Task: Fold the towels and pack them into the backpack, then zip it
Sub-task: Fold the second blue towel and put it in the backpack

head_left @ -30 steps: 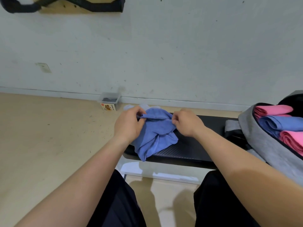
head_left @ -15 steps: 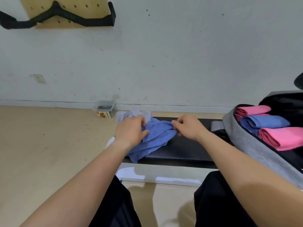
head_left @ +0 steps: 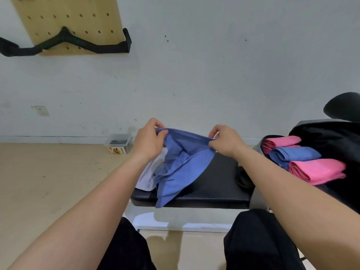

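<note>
A crumpled blue towel (head_left: 180,166) hangs above the black bench (head_left: 218,184). My left hand (head_left: 148,140) pinches its upper left edge and my right hand (head_left: 226,140) pinches its upper right edge, with the top edge stretched between them. The towel's lower corner drapes over the bench's front edge. A white towel (head_left: 149,176) lies on the bench under my left wrist, partly hidden. At the right, the open grey and black backpack (head_left: 331,133) holds two folded pink towels (head_left: 315,170) and one folded blue towel (head_left: 292,154).
A small clear box with a red label (head_left: 117,146) stands on the wooden floor by the white wall. A pegboard with a black handle bar (head_left: 78,42) hangs on the wall at upper left. My black-trousered knees (head_left: 259,240) are below the bench.
Both hands have lifted the blue towel off the bench and moved apart, spreading its top edge. The white towel beneath has come into view. The camera has tilted upward.
</note>
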